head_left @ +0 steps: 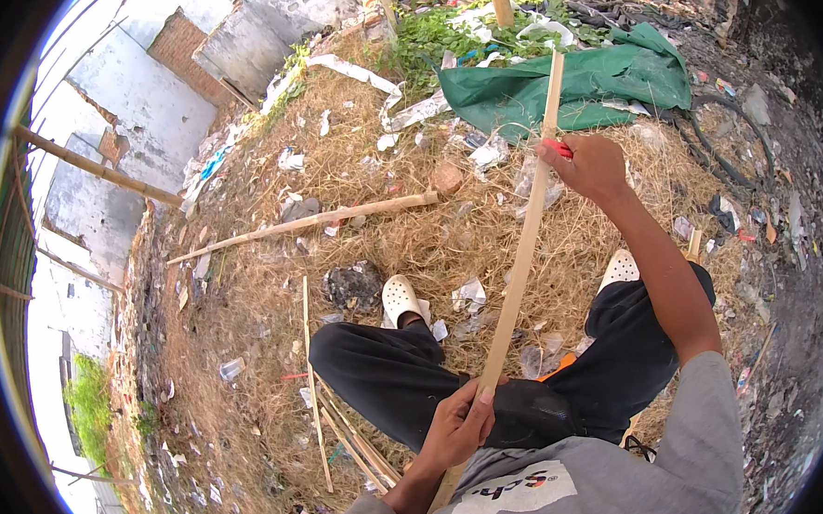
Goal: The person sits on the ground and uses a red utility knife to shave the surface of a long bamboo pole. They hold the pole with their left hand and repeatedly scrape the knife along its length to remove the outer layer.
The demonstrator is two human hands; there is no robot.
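Observation:
A long, pale split-bamboo strip (520,263) runs from beside my waist, up between my knees and away from me. My left hand (457,425) is closed round its near part, thumb on top, close to my lap. Out along the strip, my right hand (595,167) is closed on a small red tool (559,148), which lies against the strip near its far end. My fingers hide most of the tool, so its exact kind and any blade cannot be made out.
A green tarp (579,84) lies crumpled beyond the strip's far end. A bamboo pole (311,222) rests on dry, littered grass. More split strips (356,436) lie beside my left leg, near a dark rock (354,287). An orange object (559,365) shows between my legs.

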